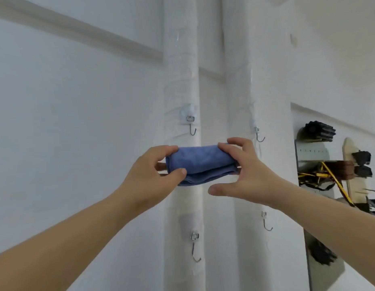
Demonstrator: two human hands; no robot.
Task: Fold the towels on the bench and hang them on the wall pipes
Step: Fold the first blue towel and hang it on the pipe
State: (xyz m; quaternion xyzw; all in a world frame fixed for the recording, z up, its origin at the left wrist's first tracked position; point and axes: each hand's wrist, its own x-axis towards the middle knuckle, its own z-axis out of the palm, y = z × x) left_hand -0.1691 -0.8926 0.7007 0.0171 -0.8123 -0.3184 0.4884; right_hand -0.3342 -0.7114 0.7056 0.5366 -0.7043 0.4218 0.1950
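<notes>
Two sets of fingers point(170, 149) carry everything. Those of the left hand point(153, 175) curl over the top of the blue towel point(200, 161) at its left end, and the left thumb point(179, 172) presses its front in a firm pinch. The right hand point(247, 175) looks looser. Its fingers hook over the towel's right end, but the right thumb point(217, 191) juts out underneath, clear of the cloth.

The towel is folded into a thick horizontal bundle. It is held in the air in front of the left pipe point(180, 80), below the upper-left hook point(192, 128), and its right end is near the upper-right hook point(259, 136) on the right pipe point(240, 91). A lower-left hook point(195, 248) and a lower-right hook point(267, 222) sit further down.

The main risk is probably the fold coming apart. The bottom layers already sag below the roll, and if either hand lets go to reach for a hook, the free end could drop open. With its thumb off the cloth, the right hand seems the likelier to slip.

No hanging loop is visible on the towel. The hooks are thin wire, so a bundle this thick may not catch and could slide off. The hooks seem to be stuck onto wrinkled pipe wrap, so a hard downward tug might peel one away.
</notes>
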